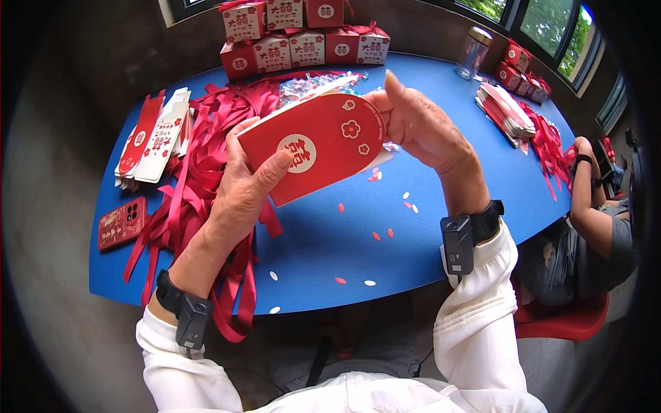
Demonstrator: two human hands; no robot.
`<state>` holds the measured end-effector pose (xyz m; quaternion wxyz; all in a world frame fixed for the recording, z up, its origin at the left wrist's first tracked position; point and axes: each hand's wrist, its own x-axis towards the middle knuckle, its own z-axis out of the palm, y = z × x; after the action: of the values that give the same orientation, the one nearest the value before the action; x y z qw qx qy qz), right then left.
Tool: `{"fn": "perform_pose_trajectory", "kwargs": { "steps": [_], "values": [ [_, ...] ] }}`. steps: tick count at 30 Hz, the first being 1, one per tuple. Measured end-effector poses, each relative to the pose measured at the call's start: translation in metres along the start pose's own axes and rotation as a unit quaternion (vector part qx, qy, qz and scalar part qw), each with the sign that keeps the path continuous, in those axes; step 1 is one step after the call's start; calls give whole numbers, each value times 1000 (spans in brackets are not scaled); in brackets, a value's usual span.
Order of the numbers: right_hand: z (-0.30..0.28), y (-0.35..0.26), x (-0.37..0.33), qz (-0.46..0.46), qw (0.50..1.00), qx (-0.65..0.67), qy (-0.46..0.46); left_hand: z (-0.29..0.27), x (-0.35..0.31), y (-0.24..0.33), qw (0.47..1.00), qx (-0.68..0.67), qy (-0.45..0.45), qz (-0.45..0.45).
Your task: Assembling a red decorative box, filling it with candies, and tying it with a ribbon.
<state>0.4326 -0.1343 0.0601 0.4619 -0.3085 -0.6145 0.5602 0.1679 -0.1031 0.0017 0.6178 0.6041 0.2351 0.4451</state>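
Observation:
Above the table I hold a red cardboard gift box (320, 155) with a rounded end, a cream circle and small flower prints. It looks flattened or only partly opened, tilted with its rounded end up to the right. My left hand (244, 168) grips the lower left end, thumb across the front face and fingers behind. At the rounded end, my right hand (413, 124) has its fingers bent against the edge, one digit pointing upward. Some of its fingertips are hidden behind the card. A heap of red ribbons (200, 151) lies beside and under my left forearm.
Finished red and white boxes (306, 49) are stacked at the back. Flat box blanks (155, 138) and a red phone (122, 224) lie left. Wrapped candies (299, 88) sit behind my hands. A jar (474, 54) stands back right; a person (592, 206) sits at the right.

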Motion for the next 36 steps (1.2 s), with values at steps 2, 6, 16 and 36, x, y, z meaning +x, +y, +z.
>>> {"fn": "perform_pose_trajectory", "kwargs": {
  "steps": [2, 6, 16, 36],
  "values": [
    [4, 2, 0, -59, 994, -92, -11, -1, -1, -6, 1000, 22, 20, 8],
    [-4, 7, 1, -73, 975, -207, 44, -10, 4, -12, 998, 58, -27, -29],
    [29, -8, -3, -210, 882, -420, -41, 5, -2, -6, 977, 182, -107, 13],
    [26, 5, 1, -200, 883, -414, -97, 1, -2, -16, 962, 245, -85, 86]
  ]
}}
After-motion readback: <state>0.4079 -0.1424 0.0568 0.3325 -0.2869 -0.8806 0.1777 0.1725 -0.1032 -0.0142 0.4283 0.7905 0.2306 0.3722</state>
